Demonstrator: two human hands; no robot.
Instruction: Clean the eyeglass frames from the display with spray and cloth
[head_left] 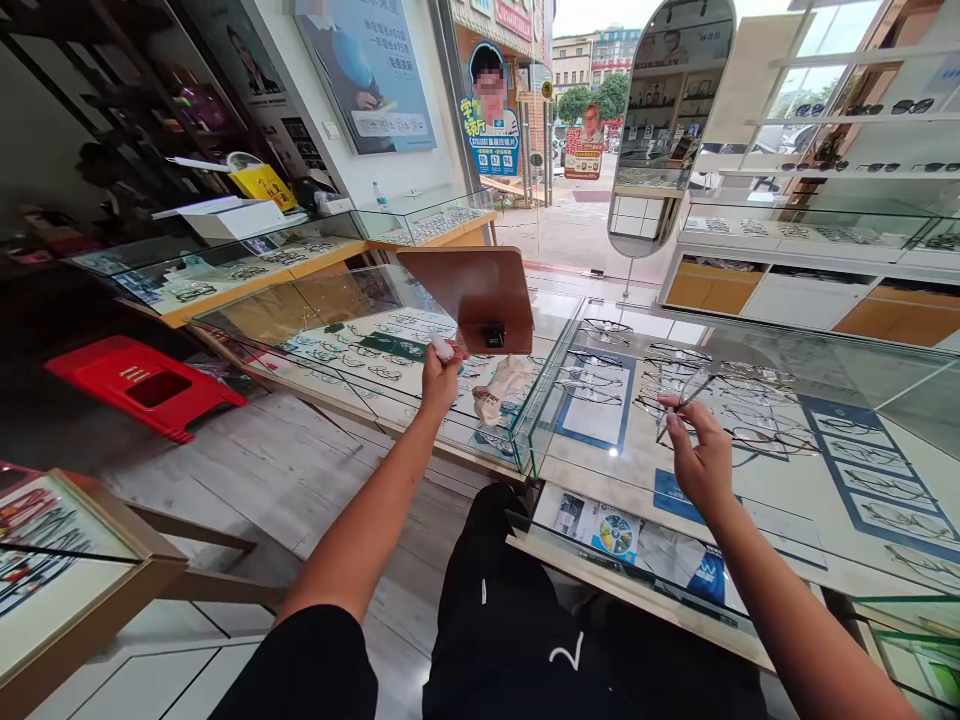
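Pinching a thin-framed pair of glasses (684, 402) between thumb and fingertips, the right hand (703, 462) hangs over the glass desk (780, 520), above the rows of spectacles laid out beneath the pane. The glasses stick up and away from the fingers, and the frame is too fine to tell which way the lenses face. The left hand (439, 382) is raised well apart from the right, closed around a small white object (443, 348) whose rounded end pokes out above the fist; what it is cannot be told. Just beyond that hand stands a brown board (469, 290), tilted, with a small dark fitting at its lower edge. A crumpled pale cloth (504, 385) lies on the glass between the two hands, nearer the left one. Far off to the left of the left hand, a red stool (142, 385) sits on the floor.
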